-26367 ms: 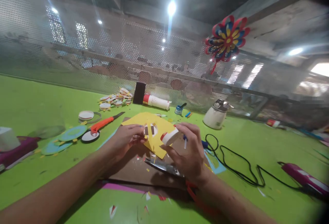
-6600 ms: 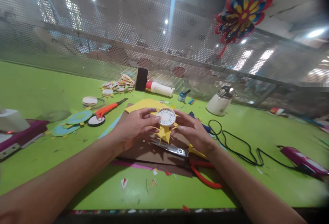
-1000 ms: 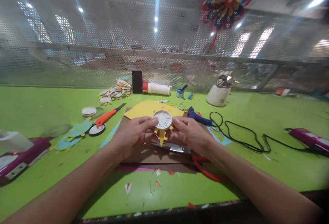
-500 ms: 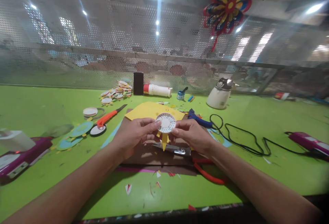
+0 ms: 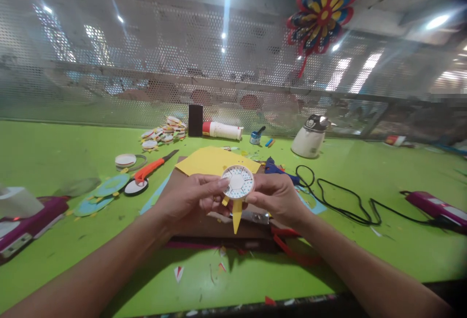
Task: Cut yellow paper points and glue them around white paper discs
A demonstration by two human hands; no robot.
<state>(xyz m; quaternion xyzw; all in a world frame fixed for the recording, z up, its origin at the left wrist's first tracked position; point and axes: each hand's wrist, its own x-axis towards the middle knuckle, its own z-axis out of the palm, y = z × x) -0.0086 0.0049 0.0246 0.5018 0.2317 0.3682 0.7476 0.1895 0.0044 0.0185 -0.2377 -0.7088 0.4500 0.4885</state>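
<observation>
Left hand (image 5: 199,192) and right hand (image 5: 276,195) are pinched on opposite edges of a white disc (image 5: 238,182) — narrow-rimmed, with a plain hexagon at its centre, dark spokes and bluish specks, plus a pointed yellow tail (image 5: 237,215) and a stubby yellow foot (image 5: 225,201) below. It is held above the flat brown board (image 5: 204,229), lower in view than half a second ago, its tail hanging further down before the shiny metal scissors (image 5: 257,218) — smooth yellow paper (image 5: 206,160) lies behind.
</observation>
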